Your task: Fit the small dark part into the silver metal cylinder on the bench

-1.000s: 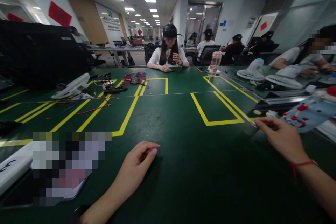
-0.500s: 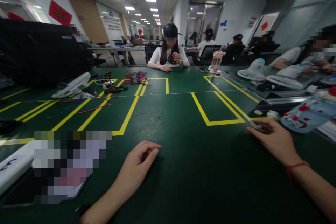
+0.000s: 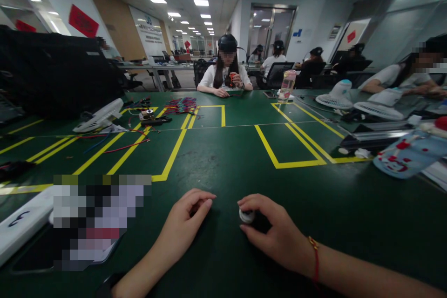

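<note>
Right hand (image 3: 279, 235) lies low at ctr of the counter (image 3: 244, 167). Its fingers (image 3: 258, 201) are clenched round a small white piece (image 3: 247, 215), thumb below it and forefinger arched over the top. The rest of the piece is hidden in the palm. Piece is on or just above the counter, can't tell which, straight in front of the person and just right of the left hand (image 3: 183, 226). Red string (image 3: 315, 256) round the right wrist.

Left hand rests palm-down on the counter, near the right hand but not touching. Its fingers (image 3: 200, 200) are loosely curled in, thumb tucked under, nothing seen in them.

Left of that hand is a blurred-out patch (image 3: 101, 214) over flat stuff, w/ a white bar (image 3: 24, 221) beside it at the counter edge. Yellow tape (image 3: 171, 158) marks boxes across the green top.

Further back on the left:
- a white fan (image 3: 99, 116) lying down
- loose red and blue wires (image 3: 122, 144)
- a wire bundle (image 3: 180, 103) near the far side

On the right:
- a blue pouch (image 3: 408, 154) w/ red marks
- a second fan (image 3: 335, 95)
- a pink bottle (image 3: 287, 84)

A person (image 3: 225, 74) in white w/ a dark cap sits opposite, hands up at chest. Others sit at counters behind and at far right.
</note>
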Motion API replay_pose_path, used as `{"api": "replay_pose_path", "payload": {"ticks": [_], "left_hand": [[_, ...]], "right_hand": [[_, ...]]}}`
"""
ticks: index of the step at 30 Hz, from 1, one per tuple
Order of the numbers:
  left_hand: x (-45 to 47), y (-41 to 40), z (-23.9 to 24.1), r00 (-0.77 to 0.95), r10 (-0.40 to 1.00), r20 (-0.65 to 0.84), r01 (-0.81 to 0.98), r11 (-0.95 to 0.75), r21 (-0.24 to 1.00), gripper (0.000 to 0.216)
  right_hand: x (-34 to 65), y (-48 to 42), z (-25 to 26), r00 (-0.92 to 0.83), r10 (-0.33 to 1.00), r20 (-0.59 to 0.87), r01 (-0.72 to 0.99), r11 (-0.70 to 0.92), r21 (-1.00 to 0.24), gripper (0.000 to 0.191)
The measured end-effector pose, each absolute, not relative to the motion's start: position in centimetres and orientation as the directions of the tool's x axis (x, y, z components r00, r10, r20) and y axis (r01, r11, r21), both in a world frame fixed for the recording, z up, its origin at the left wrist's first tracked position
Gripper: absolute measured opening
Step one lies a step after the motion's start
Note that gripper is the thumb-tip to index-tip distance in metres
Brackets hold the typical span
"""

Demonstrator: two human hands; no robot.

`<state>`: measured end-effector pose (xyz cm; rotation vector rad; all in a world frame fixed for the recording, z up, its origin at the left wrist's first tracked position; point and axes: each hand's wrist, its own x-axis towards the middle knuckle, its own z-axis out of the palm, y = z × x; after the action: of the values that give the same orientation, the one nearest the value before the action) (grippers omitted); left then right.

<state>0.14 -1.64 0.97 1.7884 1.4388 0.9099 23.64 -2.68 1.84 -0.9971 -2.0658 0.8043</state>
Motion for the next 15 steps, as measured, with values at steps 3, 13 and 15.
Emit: {"api": "replay_pose_path", "payload": {"ticks": [3,13,15], "left_hand": [[0.4,-1.7,0.8,0.157,0.982,0.109,0.512,-0.175,0.841,0.019],[4.7,-3.2,3.2,0.287,0.93,0.231,0.513,-0.352,0.783,0.018],[5.3,-3.2,3.6,0.29,0.925,0.247,0.554,-0.373,0.744,0.017]], "right_hand": [[23.7,-2.5,1.5,-0.425,0.873,0.24,0.422,0.426,-0.801,0.045],[24.0,-2.2,1.4,-0.412,0.903,0.121,0.478,0.327,-0.816,0.034],[23.9,-2.1,1.4,-0.415,0.902,0.122,0.473,0.328,-0.818,0.034]]}}
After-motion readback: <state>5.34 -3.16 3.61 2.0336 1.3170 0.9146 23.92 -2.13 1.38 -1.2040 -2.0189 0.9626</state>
